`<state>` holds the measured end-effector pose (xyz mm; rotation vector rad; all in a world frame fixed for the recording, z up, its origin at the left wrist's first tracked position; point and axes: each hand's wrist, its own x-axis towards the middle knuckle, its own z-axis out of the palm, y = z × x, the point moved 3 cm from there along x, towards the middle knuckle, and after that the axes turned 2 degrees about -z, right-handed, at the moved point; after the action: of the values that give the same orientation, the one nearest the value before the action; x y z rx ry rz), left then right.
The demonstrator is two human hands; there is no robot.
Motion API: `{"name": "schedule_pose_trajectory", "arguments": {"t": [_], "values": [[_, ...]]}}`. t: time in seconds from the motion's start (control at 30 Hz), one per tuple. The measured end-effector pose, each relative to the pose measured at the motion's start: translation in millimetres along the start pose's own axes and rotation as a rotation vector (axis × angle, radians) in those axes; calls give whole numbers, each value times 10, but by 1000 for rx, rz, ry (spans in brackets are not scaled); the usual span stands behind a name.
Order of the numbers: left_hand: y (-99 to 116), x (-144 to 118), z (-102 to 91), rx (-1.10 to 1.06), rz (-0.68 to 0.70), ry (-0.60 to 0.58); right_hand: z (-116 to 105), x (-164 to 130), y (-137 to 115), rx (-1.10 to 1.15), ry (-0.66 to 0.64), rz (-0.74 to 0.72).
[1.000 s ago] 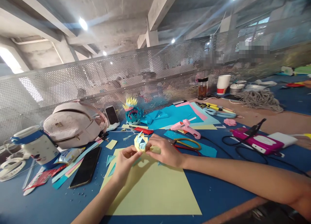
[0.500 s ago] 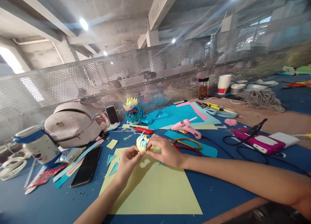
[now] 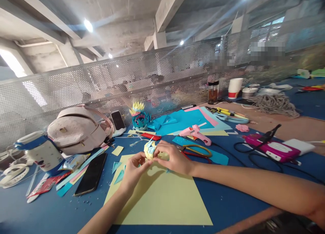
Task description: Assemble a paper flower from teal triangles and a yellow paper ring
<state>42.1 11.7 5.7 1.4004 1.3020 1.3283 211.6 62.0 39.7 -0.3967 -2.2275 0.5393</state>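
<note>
Both hands pinch a small folded paper ball (image 3: 149,149) above a big yellow sheet (image 3: 162,200) on the blue surface (image 3: 50,213). The left hand (image 3: 133,171) grips it from below, the right hand (image 3: 171,158) from the side. Scissors (image 3: 195,149) lie just beside the right hand.

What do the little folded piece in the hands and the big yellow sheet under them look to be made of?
Folded piece: thin matte coloured paper, yellow and light blue, going by its sharp creases and pointed flaps; both the left hand and right hand pinch it. Yellow sheet: likely plain craft paper, flat, matte, without glare.
</note>
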Motion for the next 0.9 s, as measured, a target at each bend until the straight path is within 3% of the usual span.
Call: {"name": "schedule_pose_trajectory", "arguments": {"t": [0.43, 0.73, 0.9], "values": [[104, -37, -6, -75, 61, 51, 13, 5, 1, 13, -21, 12], [18, -11, -8, 34, 91, 19, 19, -2, 49, 9, -9, 25], [48, -32, -18, -35, 75, 53, 18, 5, 52, 10, -9, 12]]}}
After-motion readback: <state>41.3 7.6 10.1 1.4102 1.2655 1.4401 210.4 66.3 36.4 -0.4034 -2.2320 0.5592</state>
